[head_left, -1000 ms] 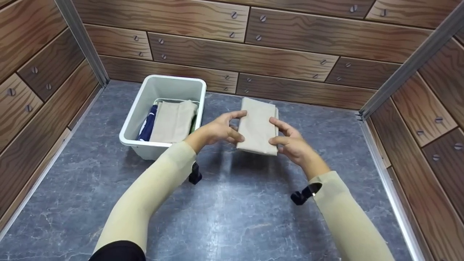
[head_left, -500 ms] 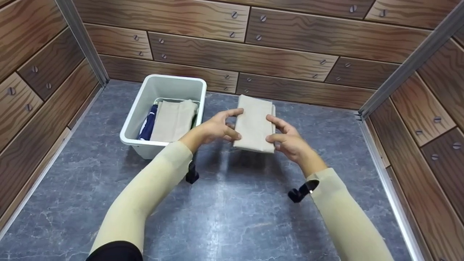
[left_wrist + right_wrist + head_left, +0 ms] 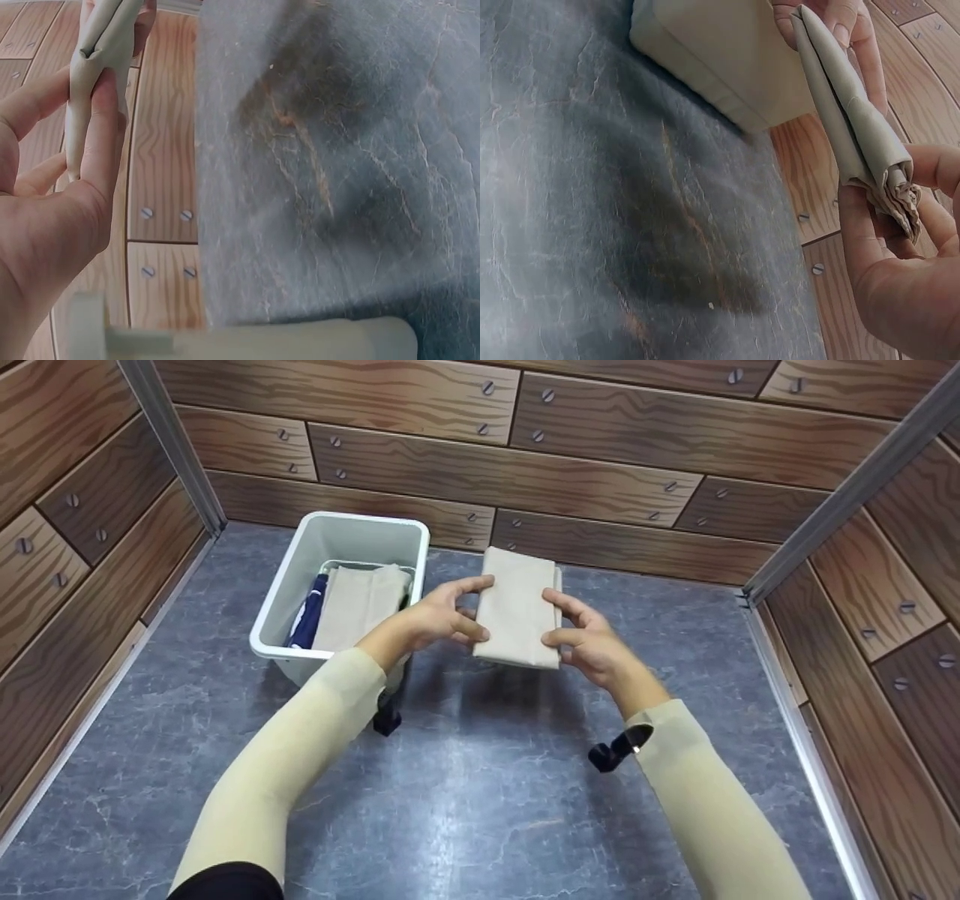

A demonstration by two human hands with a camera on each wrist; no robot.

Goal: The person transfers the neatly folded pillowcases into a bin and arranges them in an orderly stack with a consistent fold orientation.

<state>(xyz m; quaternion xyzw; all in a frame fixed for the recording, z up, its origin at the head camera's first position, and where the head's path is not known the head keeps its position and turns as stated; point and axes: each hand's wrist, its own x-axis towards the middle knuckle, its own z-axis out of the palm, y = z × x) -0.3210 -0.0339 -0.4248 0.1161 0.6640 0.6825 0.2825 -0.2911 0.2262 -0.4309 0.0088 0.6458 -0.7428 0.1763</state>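
Pinching the folded beige cloth point(image 3: 517, 611) from both long edges, left hand point(image 3: 435, 619) and right hand point(image 3: 592, 645) hold it above the table point(image 3: 480, 780), long axis pointing away; the white bin point(image 3: 300, 649) lies just left, probably nearer the left hand.

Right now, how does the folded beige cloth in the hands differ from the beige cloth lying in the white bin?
The folded beige cloth in the hands is up off the grey surface, gripped along its long edges by the left hand and right hand; the beige cloth in the white bin rests untouched inside the white bin, beside a navy item. Both are beige and folded flat.
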